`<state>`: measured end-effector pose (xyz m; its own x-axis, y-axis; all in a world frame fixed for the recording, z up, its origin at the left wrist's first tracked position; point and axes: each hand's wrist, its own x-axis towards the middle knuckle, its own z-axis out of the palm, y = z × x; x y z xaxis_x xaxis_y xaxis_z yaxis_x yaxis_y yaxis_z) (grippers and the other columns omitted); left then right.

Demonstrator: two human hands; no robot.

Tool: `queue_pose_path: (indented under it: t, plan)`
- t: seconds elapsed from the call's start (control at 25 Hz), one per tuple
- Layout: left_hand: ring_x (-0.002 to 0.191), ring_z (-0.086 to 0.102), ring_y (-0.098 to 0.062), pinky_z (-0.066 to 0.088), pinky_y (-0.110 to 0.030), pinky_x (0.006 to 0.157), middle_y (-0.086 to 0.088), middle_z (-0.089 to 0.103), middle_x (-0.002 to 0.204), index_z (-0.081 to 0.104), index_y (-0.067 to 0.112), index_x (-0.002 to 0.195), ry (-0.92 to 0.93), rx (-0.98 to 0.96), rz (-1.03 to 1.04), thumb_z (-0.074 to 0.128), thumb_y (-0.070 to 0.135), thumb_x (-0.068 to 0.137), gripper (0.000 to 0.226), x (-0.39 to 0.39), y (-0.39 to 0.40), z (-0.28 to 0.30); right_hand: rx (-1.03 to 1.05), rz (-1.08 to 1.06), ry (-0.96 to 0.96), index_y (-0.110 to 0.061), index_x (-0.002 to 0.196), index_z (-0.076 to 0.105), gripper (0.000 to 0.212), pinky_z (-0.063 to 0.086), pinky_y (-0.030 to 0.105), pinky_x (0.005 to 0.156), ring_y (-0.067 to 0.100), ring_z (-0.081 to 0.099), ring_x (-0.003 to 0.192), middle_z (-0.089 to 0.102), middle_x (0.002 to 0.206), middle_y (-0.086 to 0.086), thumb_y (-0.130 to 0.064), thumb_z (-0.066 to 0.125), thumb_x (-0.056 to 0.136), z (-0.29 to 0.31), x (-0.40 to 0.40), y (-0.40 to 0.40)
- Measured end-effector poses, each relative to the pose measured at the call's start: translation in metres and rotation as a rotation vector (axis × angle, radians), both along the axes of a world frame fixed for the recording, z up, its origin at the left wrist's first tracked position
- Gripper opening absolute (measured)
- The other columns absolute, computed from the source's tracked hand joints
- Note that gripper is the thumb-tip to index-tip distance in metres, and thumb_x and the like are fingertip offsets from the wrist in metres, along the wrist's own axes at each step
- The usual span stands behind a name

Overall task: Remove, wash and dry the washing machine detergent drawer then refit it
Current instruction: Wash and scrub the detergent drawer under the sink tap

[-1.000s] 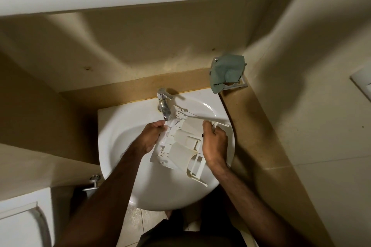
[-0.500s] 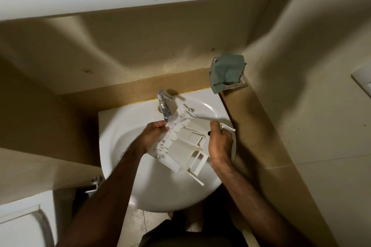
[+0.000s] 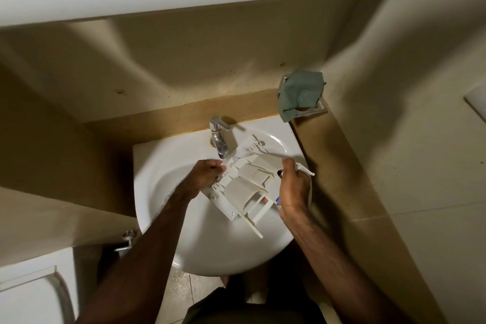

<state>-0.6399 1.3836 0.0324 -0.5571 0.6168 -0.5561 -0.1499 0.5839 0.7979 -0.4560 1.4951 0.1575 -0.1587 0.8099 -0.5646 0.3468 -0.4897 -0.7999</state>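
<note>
Detergent drawer (image 3: pixel 247 187) held tilted over the basin of the white sink (image 3: pixel 163 166), underside up, its far end just below the tap (image 3: pixel 219 139); left hand (image 3: pixel 206 175) clenched around the drawer's left edge near the spout; right hand (image 3: pixel 294 189) grasping the right edge, fingers curled round it; green cloth (image 3: pixel 299 92) draped on a metal holder (image 3: pixel 319 109) at the sink's far right corner.
</note>
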Motion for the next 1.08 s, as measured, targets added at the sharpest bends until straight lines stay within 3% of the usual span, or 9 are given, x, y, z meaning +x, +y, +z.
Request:
queue_pose_path:
  t: [0.08,0.28,0.4,0.52,0.64,0.72,0.84,0.92,1.08]
  plan:
    - [0.060,0.046,-0.011,0.040,-0.026,0.061,0.001,0.056,0.064,0.065,0.008,0.074,0.115,-0.013,0.023,0.063,0.034,0.099,0.036,0.000,0.002,-0.004,-0.057,-0.002,0.038,-0.010,0.080,0.067,0.038,0.049,0.027,0.054,0.014,0.063,0.055,0.068,0.072,0.003,-0.039,0.058,0.102,0.001,0.000,-0.001]
    - [0.064,0.053,-0.018,0.043,-0.030,0.067,0.004,0.061,0.062,0.067,0.023,0.065,0.157,-0.112,0.142,0.067,0.053,0.092,0.040,-0.001,0.016,-0.007,-0.150,0.152,0.079,-0.023,0.128,0.064,0.051,0.064,0.047,0.074,0.030,0.067,0.114,0.069,0.123,0.006,-0.062,0.043,0.103,0.000,0.009,0.002]
    - [0.072,0.063,-0.023,0.050,-0.035,0.072,0.001,0.068,0.071,0.071,0.024,0.074,0.161,-0.147,0.119,0.067,0.056,0.090,0.035,-0.006,0.020,-0.007,0.633,0.207,-0.214,-0.018,0.139,0.057,0.050,0.057,0.041,0.094,0.026,0.062,0.122,0.064,0.130,0.003,-0.051,0.057,0.102,0.009,0.043,-0.013]
    - [0.087,0.071,-0.029,0.057,-0.044,0.086,-0.004,0.076,0.085,0.077,0.023,0.087,0.122,-0.126,0.143,0.069,0.051,0.089,0.029,-0.007,0.021,-0.009,1.470,0.674,-0.349,-0.012,0.143,0.060,0.064,0.043,0.047,0.114,0.033,0.046,0.144,0.056,0.149,0.014,-0.042,0.071,0.087,0.017,0.061,-0.004]
    - [0.085,0.072,-0.027,0.055,-0.041,0.084,-0.001,0.077,0.083,0.074,0.025,0.080,0.128,-0.121,0.118,0.070,0.058,0.086,0.034,-0.007,0.026,-0.006,1.538,1.234,-0.630,-0.020,0.164,0.028,0.103,0.014,0.066,0.125,0.030,0.011,0.161,0.019,0.173,0.010,-0.064,0.070,0.081,0.016,0.041,0.028]
    - [0.085,0.070,-0.026,0.054,-0.040,0.084,0.000,0.075,0.085,0.073,0.024,0.082,0.154,-0.127,0.101,0.070,0.064,0.084,0.040,-0.006,0.027,-0.003,1.505,1.407,-0.700,-0.021,0.165,0.023,0.111,0.016,0.068,0.123,0.030,0.020,0.159,0.024,0.172,0.010,-0.070,0.072,0.079,0.012,0.023,0.045]
    - [0.084,0.068,-0.024,0.053,-0.038,0.082,-0.001,0.074,0.087,0.071,0.026,0.085,0.182,-0.163,0.065,0.068,0.066,0.084,0.040,-0.005,0.027,-0.003,1.456,1.514,-0.552,-0.018,0.148,0.049,0.090,0.050,0.051,0.103,0.031,0.061,0.122,0.062,0.138,0.006,-0.058,0.084,0.075,0.004,0.008,0.062]
    - [0.084,0.067,-0.024,0.051,-0.037,0.081,-0.004,0.074,0.090,0.072,0.022,0.090,0.102,-0.134,0.056,0.067,0.054,0.091,0.032,-0.004,0.025,-0.006,1.477,1.498,-0.481,-0.019,0.133,0.057,0.079,0.058,0.042,0.082,0.028,0.065,0.103,0.066,0.122,0.003,-0.044,0.093,0.067,0.001,0.008,0.067]
    - [0.080,0.068,-0.020,0.056,-0.032,0.076,-0.014,0.076,0.104,0.075,0.009,0.107,-0.124,-0.004,0.125,0.068,0.018,0.096,0.016,-0.011,0.011,-0.006,1.509,1.433,-0.438,-0.020,0.125,0.061,0.073,0.059,0.043,0.072,0.027,0.065,0.095,0.068,0.114,0.001,-0.028,0.095,0.061,-0.001,0.015,0.072]
